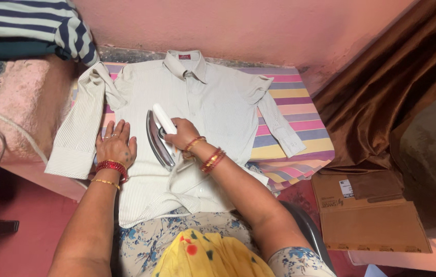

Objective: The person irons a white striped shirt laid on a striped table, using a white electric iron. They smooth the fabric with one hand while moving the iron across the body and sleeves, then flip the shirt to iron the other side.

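Striped cloth (300, 110): shirt (202, 102); right hand (181, 134) grips iron (159, 137).

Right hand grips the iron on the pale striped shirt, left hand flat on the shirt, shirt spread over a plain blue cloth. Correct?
Not quite. The cloth under the shirt is multicoloured, striped in pink, yellow, purple and blue, not plain blue; the head view shows it. The rest holds: the right hand grips the iron on the shirt, and the left hand lies flat on it.
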